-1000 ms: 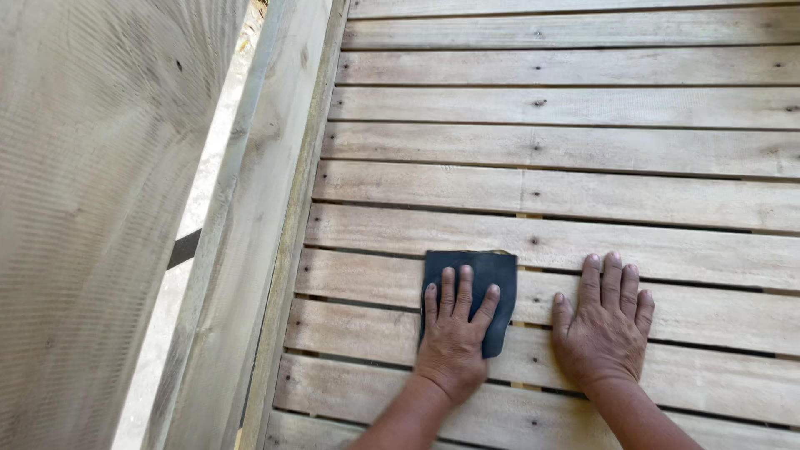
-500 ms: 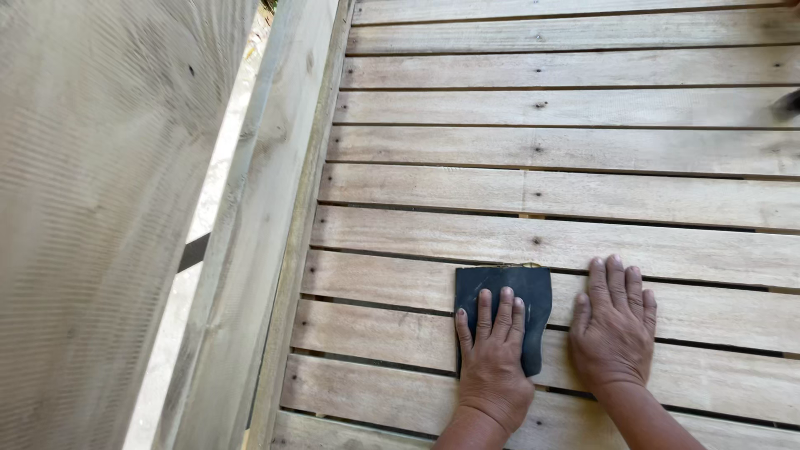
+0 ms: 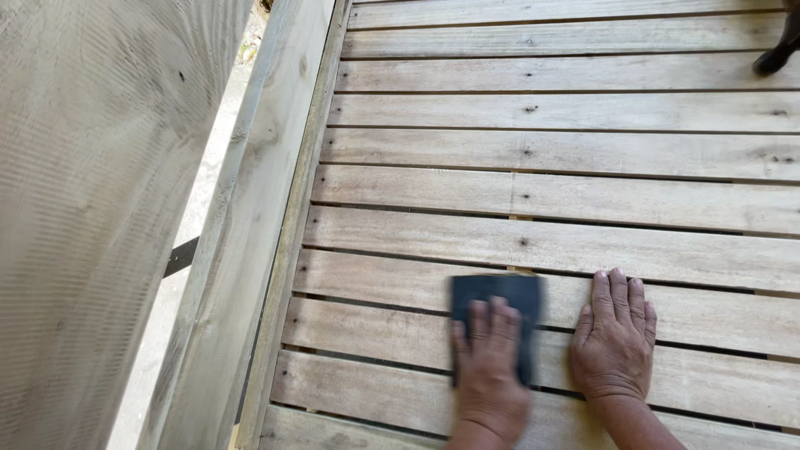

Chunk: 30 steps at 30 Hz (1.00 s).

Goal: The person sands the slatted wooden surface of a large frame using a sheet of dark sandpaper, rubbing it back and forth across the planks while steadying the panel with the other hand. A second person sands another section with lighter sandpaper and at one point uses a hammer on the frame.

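Pressing flat, my left hand pins a dark sheet of sandpaper against the pale wooden slats, fingers spread over its lower half and not curled around it; nothing is clasped, the sheet is simply held down under the palm. Beside it, my right hand lies open and empty on the same boards, fingers together and pointing away from me, close to the sheet's right edge but not touching it. Seen from the head camera, the one view on hand, the sandpaper sits near the bottom centre, bridging a gap between two slats. By the look of it the sheet is thin, light and flexible, gritty enough to cling to wood, and best controlled by downward pressure across its middle or pinched at a free edge; a loose corner could fold. A thick timber rail runs along the left of the slats, with a broad rough plank beyond it. A small dark object shows at the top right corner, too cropped to identify. No containers appear.
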Available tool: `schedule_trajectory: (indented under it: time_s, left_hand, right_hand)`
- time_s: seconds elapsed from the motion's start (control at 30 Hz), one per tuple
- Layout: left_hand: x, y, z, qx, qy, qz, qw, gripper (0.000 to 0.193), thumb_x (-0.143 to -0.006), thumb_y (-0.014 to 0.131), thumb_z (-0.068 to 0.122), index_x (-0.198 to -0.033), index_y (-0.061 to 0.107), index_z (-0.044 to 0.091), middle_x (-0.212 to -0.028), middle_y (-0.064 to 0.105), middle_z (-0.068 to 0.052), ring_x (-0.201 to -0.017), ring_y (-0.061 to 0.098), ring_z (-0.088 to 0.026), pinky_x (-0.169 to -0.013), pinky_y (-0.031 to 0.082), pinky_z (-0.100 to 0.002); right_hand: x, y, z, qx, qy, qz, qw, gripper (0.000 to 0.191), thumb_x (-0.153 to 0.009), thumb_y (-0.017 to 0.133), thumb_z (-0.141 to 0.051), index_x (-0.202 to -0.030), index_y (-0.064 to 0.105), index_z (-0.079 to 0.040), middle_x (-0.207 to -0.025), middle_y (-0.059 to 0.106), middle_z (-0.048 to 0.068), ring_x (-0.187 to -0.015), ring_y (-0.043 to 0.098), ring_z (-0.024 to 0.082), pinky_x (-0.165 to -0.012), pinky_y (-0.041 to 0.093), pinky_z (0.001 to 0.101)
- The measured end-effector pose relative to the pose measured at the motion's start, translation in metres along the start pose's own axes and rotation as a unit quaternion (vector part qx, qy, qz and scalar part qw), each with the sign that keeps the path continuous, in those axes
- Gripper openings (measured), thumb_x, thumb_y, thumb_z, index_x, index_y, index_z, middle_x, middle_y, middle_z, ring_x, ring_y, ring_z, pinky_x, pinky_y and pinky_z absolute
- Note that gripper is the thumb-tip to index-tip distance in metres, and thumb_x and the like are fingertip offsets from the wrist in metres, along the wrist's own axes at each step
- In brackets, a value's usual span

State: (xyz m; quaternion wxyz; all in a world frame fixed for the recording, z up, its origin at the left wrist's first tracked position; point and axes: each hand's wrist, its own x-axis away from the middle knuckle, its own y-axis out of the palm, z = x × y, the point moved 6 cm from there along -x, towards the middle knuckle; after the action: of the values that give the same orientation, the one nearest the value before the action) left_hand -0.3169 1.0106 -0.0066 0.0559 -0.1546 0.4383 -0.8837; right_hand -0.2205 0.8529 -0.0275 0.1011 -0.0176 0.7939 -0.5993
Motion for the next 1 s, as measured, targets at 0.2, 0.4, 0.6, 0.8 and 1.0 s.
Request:
schedule_trajectory:
  time_s: [0.2,0.4,0.6,0.8,1.0]
  left_hand:
    - [-0.001,-0.060,-0.061,-0.060,0.069,0.077,0.993,0.083,-0.085,0.045,-0.006,-0.161,0.025,0.021,-0.171,0.021,-0.004,-0.157,0.013,-0.024,-0.126,0.008,-0.046]
    - [-0.011,-0.116,-0.136,-0.122,-0.194,0.202,0.952,0.076,-0.088,0.058,0.008,-0.158,0.029,0.021,-0.168,0.027,-0.004,-0.156,0.016,-0.025,-0.126,0.009,-0.052]
    - [-0.011,0.025,0.029,-0.045,0.000,-0.074,0.996,0.084,-0.088,0.056,0.008,-0.161,0.017,0.017,-0.174,0.009,-0.005,-0.161,0.002,-0.029,-0.124,-0.001,-0.054]
    - [-0.020,-0.074,-0.111,-0.014,-0.070,0.179,0.981,0.081,-0.088,0.039,-0.005,-0.162,0.031,0.025,-0.172,0.028,0.003,-0.159,0.023,-0.021,-0.130,0.023,-0.044]
    - [-0.044,-0.077,-0.091,0.049,-0.290,0.212,0.932,0.084,-0.091,0.057,0.007,-0.164,0.022,0.030,-0.169,0.020,-0.006,-0.149,0.021,-0.031,-0.123,0.026,-0.040]
  right_hand:
    - [-0.003,-0.004,0.000,0.019,-0.016,-0.002,1.000,0.059,-0.104,0.031,-0.033,-0.160,0.035,-0.014,-0.167,0.030,0.008,-0.157,0.021,0.027,-0.127,0.011,0.0443]
    - [-0.002,0.005,0.000,0.010,-0.003,-0.006,1.000,0.059,-0.104,0.031,-0.030,-0.161,0.033,-0.012,-0.169,0.029,0.010,-0.158,0.019,0.029,-0.129,0.009,0.0446]
    - [-0.001,0.004,0.007,-0.035,-0.037,-0.018,0.999,0.059,-0.104,0.028,-0.029,-0.161,0.034,-0.013,-0.170,0.028,0.010,-0.159,0.018,0.028,-0.130,0.010,0.0447]
    - [-0.002,-0.021,0.041,0.010,-0.070,-0.048,0.996,0.060,-0.105,0.025,-0.037,-0.160,0.031,-0.016,-0.168,0.025,0.008,-0.157,0.016,0.026,-0.127,0.009,0.0432]
    - [-0.005,-0.012,0.046,0.010,-0.062,-0.023,0.998,0.063,-0.105,0.025,-0.037,-0.161,0.029,-0.009,-0.169,0.024,0.012,-0.157,0.016,0.029,-0.127,0.009,0.0445]
